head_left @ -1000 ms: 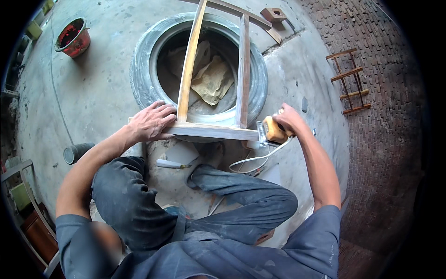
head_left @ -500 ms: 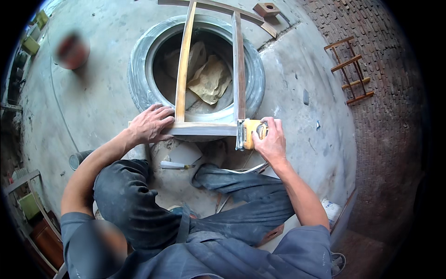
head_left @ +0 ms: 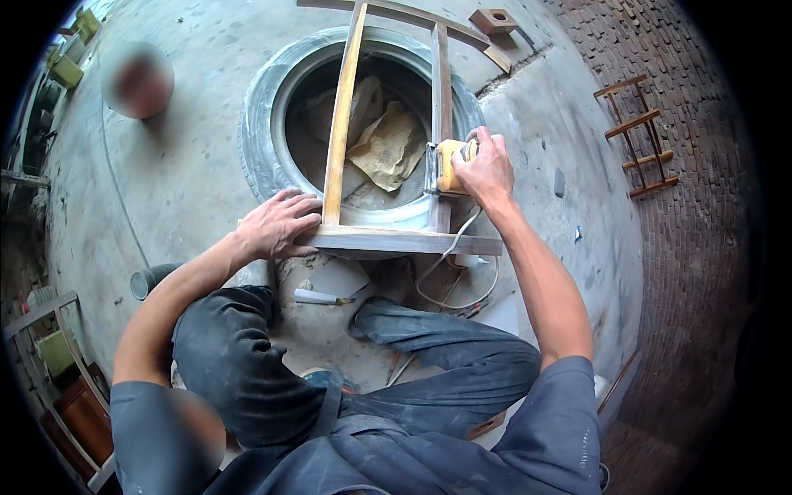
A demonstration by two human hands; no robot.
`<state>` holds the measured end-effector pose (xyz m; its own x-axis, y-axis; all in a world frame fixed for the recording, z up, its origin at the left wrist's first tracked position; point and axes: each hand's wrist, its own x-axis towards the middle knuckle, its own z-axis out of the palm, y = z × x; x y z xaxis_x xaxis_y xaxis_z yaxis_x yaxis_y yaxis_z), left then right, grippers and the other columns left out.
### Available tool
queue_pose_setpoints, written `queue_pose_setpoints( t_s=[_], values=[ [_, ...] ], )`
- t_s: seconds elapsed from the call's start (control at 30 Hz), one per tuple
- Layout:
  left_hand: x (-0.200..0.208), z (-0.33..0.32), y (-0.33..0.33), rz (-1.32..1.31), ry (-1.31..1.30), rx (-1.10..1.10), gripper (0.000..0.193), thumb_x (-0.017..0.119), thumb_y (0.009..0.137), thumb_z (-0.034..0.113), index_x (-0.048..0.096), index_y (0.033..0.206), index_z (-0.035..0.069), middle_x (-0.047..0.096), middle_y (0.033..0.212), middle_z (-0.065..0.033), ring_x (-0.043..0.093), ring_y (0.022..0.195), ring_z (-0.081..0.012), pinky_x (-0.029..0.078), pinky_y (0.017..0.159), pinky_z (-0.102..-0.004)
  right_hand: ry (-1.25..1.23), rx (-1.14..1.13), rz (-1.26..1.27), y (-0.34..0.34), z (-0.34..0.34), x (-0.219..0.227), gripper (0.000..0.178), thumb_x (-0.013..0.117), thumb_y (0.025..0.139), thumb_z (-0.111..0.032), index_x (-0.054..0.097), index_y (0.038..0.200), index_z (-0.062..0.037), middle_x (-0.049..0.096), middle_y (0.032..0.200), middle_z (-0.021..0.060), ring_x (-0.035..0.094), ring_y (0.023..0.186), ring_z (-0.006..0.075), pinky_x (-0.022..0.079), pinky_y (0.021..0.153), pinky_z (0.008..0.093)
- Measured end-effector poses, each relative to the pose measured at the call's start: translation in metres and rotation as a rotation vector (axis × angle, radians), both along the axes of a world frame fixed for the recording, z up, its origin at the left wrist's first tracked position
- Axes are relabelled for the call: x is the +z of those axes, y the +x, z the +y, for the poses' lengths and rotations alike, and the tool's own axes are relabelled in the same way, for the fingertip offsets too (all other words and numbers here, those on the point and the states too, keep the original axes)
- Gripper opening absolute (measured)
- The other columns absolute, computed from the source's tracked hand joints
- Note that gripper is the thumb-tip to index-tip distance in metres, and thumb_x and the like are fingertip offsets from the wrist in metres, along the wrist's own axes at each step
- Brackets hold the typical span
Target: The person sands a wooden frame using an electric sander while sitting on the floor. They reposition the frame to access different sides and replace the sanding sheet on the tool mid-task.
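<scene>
A wooden frame [head_left: 388,240] with two long rails and a near crosspiece rests over a large dusty tyre [head_left: 262,124]. My left hand [head_left: 282,224] lies on the left end of the near crosspiece, fingers spread over the wood. In my right hand [head_left: 487,167] is a yellow power sander [head_left: 450,167], its pad against the right rail [head_left: 440,74], a little beyond the crosspiece. From the sander a pale cord [head_left: 470,221] runs down across the crosspiece and loops below it. Crumpled brown paper [head_left: 388,147] lies inside the tyre.
A utility knife [head_left: 323,297] lies on the concrete between my legs and the frame. To the left are a bucket [head_left: 148,282] and a blurred reddish container [head_left: 139,81]. A small wooden rack [head_left: 637,136] stands by the bricks at right, and a wooden block [head_left: 492,21] sits far off.
My right hand has moved the sander away from me, from the crosspiece's right end up onto the right rail. The cord now drapes across the crosspiece. My left hand stays on the crosspiece.
</scene>
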<state>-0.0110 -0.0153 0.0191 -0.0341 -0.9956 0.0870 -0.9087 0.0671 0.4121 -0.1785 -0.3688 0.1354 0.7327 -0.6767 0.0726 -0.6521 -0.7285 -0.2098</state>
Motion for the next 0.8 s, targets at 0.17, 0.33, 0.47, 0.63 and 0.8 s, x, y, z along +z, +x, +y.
queue_pose_setpoints(
  t_s=[0.17,0.33,0.47,0.63,0.8],
  values=[
    [-0.001,0.002,0.001,-0.042,-0.003,-0.002,0.054,0.079,0.087,0.047,0.062,0.123,0.01,0.058,0.144,-0.0149,0.054,0.139,-0.0341,0.036,0.123,-0.0511,0.05,0.027,0.003,-0.021,0.025,0.0,0.039,0.078,0.084,-0.027,0.063,0.117,-0.0126,0.061,0.117,0.02,0.065,0.109,0.0453,0.055,0.093,0.0549],
    [-0.001,0.001,0.001,-0.006,0.004,0.004,0.056,0.084,0.083,0.038,0.061,0.125,0.011,0.057,0.145,-0.0151,0.052,0.139,-0.0348,0.036,0.123,-0.0519,0.023,0.044,-0.033,-0.057,0.047,-0.004,0.039,0.079,0.084,-0.023,0.063,0.117,-0.0122,0.06,0.114,0.0191,0.064,0.106,0.0454,0.055,0.092,0.0543],
    [0.001,0.0,0.0,0.001,-0.009,-0.003,0.058,0.084,0.082,0.039,0.061,0.127,0.011,0.057,0.144,-0.0145,0.053,0.139,-0.0356,0.037,0.123,-0.0513,0.015,0.005,-0.038,-0.06,0.047,-0.003,0.04,0.079,0.084,-0.024,0.063,0.119,-0.0121,0.06,0.114,0.0191,0.064,0.109,0.0443,0.054,0.094,0.0539],
    [-0.003,0.001,0.002,0.014,-0.012,-0.01,0.056,0.083,0.084,0.04,0.062,0.126,0.01,0.057,0.145,-0.0145,0.053,0.139,-0.0364,0.037,0.123,-0.0512,-0.01,-0.024,-0.036,-0.033,0.033,-0.001,0.039,0.076,0.086,-0.027,0.063,0.119,-0.0128,0.06,0.115,0.0177,0.063,0.113,0.0427,0.053,0.096,0.0536],
    [-0.003,0.001,0.001,0.017,-0.03,-0.013,0.054,0.083,0.084,0.041,0.063,0.123,0.01,0.058,0.145,-0.0146,0.052,0.139,-0.0359,0.036,0.123,-0.0511,0.031,-0.033,-0.033,-0.043,0.043,-0.002,0.038,0.078,0.085,-0.025,0.063,0.117,-0.0125,0.06,0.113,0.0184,0.063,0.111,0.0424,0.053,0.095,0.0536]
  ],
)
